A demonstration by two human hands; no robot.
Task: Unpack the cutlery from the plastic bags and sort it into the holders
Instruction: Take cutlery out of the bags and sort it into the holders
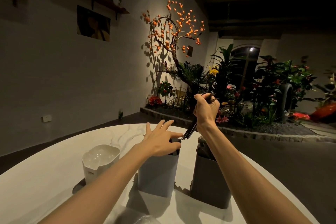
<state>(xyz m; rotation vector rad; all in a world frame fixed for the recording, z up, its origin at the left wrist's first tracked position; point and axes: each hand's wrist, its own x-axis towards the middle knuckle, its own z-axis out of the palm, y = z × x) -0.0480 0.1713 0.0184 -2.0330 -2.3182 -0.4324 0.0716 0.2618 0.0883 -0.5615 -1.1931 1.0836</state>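
right hand [206,110], raised above the counter [54,178], its fingers [199,97] curled round a bundle of dark cutlery [190,130]. the bundle's long axis runs on a slant, from the upper ends that jut past the thumb side, down and to the left, to the lower ends, which hang just above and beside the mouth of the grey holder [157,172]. left hand [161,142] lies on the rim of that holder, fingers spread and mostly straight, thumb and forefinger at the near edge of the opening; it appears to steady the holder rather than grip it. the left hand is thus the nearer to the opening, the right the one that carries the load. judged from this, the coming move turns on bringing the slanted bundle upright and lowering its tips into the opening, just beside the left forefinger.

dark holder [209,178] stands to the right, partly behind the right forearm, already holding dark pieces. white holder [100,162] stands to the left on a dark tray [78,187].

hard to make out: whether the bundle is knives, forks or chopsticks; whether its tips touch the rim; the inside of the grey holder, covered by the left hand. a pale fork-like tip [144,135] shows behind that hand. clear plastic [145,220] is cut off at the lower edge.
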